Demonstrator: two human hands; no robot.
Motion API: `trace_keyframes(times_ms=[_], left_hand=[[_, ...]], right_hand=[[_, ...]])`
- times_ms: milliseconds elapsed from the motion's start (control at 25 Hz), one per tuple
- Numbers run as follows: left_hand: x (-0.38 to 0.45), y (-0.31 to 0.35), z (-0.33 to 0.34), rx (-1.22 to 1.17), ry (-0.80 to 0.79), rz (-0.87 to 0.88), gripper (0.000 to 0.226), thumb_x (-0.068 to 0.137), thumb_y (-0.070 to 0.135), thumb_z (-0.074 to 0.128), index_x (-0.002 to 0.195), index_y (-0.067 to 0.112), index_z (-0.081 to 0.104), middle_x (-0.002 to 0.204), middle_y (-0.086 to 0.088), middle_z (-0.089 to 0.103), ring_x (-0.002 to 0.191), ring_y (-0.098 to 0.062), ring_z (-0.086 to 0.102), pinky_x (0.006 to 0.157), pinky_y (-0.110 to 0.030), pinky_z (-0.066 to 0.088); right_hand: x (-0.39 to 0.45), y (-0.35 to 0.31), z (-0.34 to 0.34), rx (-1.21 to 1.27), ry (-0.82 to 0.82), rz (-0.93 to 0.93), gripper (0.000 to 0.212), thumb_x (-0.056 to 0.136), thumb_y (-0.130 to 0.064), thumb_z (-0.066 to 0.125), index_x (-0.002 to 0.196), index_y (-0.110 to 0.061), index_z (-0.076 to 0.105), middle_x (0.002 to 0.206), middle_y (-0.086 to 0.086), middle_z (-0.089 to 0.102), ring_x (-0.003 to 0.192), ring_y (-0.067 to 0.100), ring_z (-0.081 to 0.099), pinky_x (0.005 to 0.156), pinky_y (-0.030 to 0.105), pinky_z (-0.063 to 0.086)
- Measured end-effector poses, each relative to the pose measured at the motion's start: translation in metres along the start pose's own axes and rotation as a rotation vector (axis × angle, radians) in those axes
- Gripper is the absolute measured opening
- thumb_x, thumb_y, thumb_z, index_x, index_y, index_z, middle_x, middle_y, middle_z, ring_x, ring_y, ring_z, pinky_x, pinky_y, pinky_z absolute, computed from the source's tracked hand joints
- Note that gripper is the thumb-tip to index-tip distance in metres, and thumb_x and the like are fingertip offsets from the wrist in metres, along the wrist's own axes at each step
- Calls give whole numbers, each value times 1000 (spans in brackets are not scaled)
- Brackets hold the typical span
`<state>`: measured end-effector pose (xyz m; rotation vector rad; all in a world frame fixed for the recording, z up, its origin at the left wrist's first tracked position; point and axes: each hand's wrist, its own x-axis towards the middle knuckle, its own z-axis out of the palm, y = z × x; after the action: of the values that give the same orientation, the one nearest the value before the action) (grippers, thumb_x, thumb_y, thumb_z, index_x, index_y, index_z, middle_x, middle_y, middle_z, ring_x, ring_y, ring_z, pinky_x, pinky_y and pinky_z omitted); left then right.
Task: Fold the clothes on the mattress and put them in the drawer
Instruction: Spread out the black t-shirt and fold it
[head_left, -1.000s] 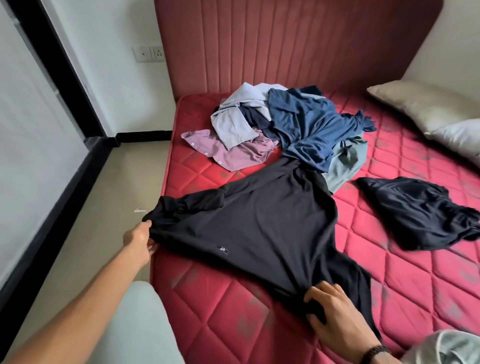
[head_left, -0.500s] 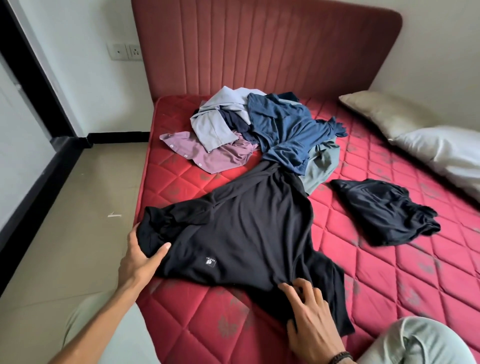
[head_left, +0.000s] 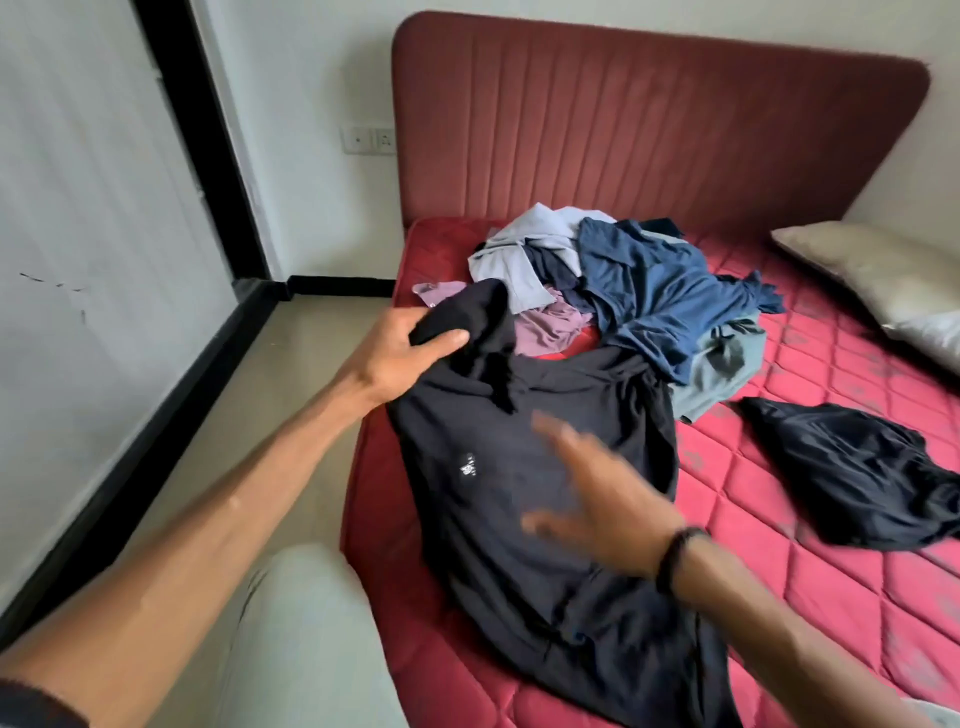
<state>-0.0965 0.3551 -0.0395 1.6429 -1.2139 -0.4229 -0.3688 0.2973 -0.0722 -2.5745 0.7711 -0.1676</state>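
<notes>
Head view: black shirt (head_left: 519, 509) is lying spread on the near left part of the red mattress (head_left: 810, 566), one sleeve being gripped and lifted by the left hand (head_left: 405, 348). Right hand (head_left: 597, 499) is being held over the shirt, fingers straight, motion-blurred. Clothes pile (head_left: 623, 291) is sitting near the headboard (head_left: 649, 130); a dark garment (head_left: 852, 467) is lying apart to the right.

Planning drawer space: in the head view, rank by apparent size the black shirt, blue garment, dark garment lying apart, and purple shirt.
1. Black shirt, though it lies nearest the camera.
2. Blue garment and dark garment: too alike to rank.
3. Purple shirt, mostly hidden.
</notes>
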Motion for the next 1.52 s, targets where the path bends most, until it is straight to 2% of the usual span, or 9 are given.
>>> trace_keyframes(times_ms=[120,240,440,640,880,1000,1160,1360,1520], left_hand=[[-10,75,-5,-135,-186,154,6,94,10,73,90,15,73,77,16,72,72,2,63,67,-15,50],[-12,107,-13,-258,-59,243,14,92,22,78,102,14,75,90,-8,74,87,-13,66,78,-32,56],[-33,67,17,-502,-54,9,60,81,36,86,130,28,53,117,2,74,112,-16,69,93,-27,55],[-50,51,27,-389,-131,-237,34,79,24,86,109,11,77,105,-6,79,105,-30,74,94,-35,59],[-32,107,-70,-543,-262,-348,37,95,29,69,127,10,70,123,-10,74,115,-25,71,103,-35,54],[-26,131,-50,-649,-140,-379,38,94,13,70,131,20,65,114,-8,75,100,-23,72,90,-34,56],[-23,154,10,-805,-28,-398,23,95,3,62,107,20,71,90,-5,70,72,-16,66,64,-24,58],[-9,211,34,-483,-120,113,47,81,23,82,126,13,70,113,-5,77,100,-13,74,90,-29,59],[26,236,24,164,19,413,71,55,56,97,116,26,74,90,0,70,92,-15,70,89,-26,55]], right_hand=[[60,-53,-82,19,313,-219,128,63,-38,92,162,-34,11,153,2,46,136,22,44,113,33,38],[91,-92,-140,-136,390,-361,54,76,-27,74,128,-28,63,110,-1,73,105,25,66,84,34,51],[89,-106,-198,15,658,-267,3,75,-21,63,72,-21,61,62,-7,57,68,9,57,60,20,46],[71,-91,-252,-81,755,-130,31,75,-38,77,88,-10,70,74,1,67,77,15,63,64,30,44],[51,-32,-277,-267,821,287,63,62,-70,81,101,-21,74,105,8,71,102,32,67,85,42,57],[50,-55,-259,-361,482,504,63,74,-59,84,110,-10,67,121,20,67,101,37,67,87,42,57],[20,-106,-191,216,-308,179,53,74,-47,90,116,-23,67,101,5,79,89,21,77,75,40,63],[18,-72,-195,456,515,72,32,77,-3,73,109,-5,68,89,12,73,74,14,64,63,30,51],[-7,-71,-279,352,766,126,32,76,0,43,87,-3,72,73,14,66,62,21,60,58,36,50]])
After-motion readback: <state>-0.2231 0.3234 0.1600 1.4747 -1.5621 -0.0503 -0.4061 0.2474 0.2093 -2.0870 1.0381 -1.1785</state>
